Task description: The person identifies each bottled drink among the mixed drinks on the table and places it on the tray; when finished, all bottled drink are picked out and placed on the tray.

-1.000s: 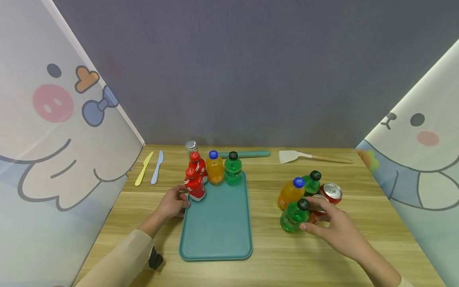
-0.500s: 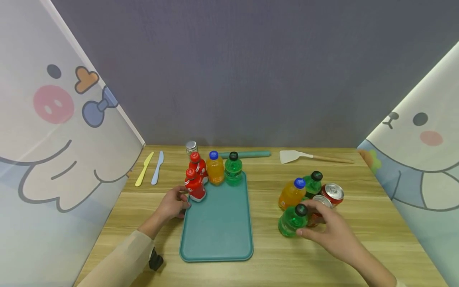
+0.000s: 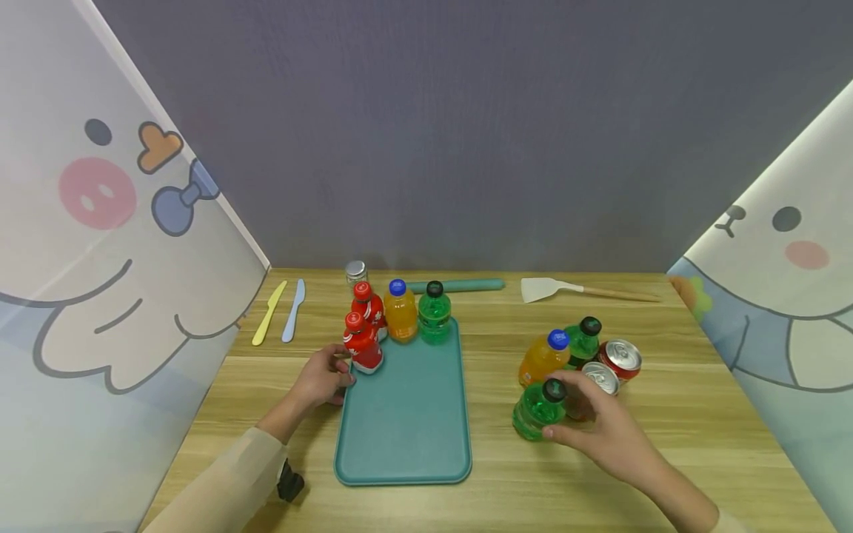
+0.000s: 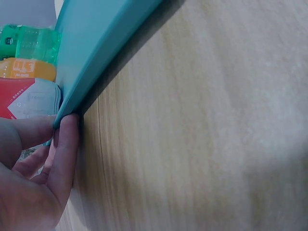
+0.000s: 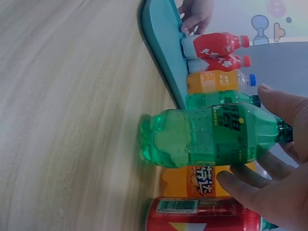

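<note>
My left hand [image 3: 323,376] pinches the left rim of a teal tray [image 3: 403,437], thumb above and fingers below, as the left wrist view shows. At the tray's far end stand two red-capped bottles [image 3: 363,346], an orange soda bottle [image 3: 400,317] and a green soda bottle [image 3: 435,318]. On the right, my right hand [image 3: 613,433] holds another green soda bottle [image 5: 197,137] near its shoulder and cap, thumb and fingers about it. The bottle is upright, its base at or close to the table. Behind it are an orange bottle [image 3: 543,361], a green bottle [image 3: 585,342] and two red cans [image 3: 621,358].
Along the back lie a teal rod [image 3: 463,286] and a white spatula with a wooden handle [image 3: 556,287]. A small metal-lidded jar [image 3: 356,272] stands behind the red bottles. Yellow [image 3: 269,314] and blue knives [image 3: 293,311] lie at the left. Walls enclose the table.
My right hand and the green bottle have shifted slightly left and toward me, away from the cans, so more of the nearer can shows. My left hand stays at the tray.
</note>
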The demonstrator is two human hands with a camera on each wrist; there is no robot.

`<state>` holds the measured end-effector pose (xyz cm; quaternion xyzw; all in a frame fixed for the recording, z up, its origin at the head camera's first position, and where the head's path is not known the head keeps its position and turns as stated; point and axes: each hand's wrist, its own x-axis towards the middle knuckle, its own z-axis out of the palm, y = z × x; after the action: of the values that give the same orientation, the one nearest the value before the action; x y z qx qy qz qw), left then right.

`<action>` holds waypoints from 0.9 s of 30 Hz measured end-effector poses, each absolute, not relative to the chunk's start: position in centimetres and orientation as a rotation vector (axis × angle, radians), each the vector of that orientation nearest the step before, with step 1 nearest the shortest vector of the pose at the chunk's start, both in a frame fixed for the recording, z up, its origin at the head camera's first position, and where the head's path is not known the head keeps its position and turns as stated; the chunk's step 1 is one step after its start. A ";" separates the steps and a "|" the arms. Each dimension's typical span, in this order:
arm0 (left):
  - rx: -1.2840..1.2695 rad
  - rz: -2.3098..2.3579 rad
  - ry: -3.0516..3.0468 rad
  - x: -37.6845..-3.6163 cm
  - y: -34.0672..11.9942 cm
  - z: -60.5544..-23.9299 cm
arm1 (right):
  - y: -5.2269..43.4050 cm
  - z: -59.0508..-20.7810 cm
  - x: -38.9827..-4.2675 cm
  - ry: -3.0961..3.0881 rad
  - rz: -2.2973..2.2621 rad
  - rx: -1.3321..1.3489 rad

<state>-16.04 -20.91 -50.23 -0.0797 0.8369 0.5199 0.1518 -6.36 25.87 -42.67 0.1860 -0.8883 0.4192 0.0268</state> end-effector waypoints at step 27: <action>-0.222 1.532 2.379 -16.1 -20.7 -50.2 | 25.0 -42.7 -6.8 -2.788 1.154 0.430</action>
<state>-16.09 -20.74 -50.23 -0.0773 0.8287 0.5334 0.1511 -6.80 24.99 -42.66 0.1408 -0.9137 0.3783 0.0467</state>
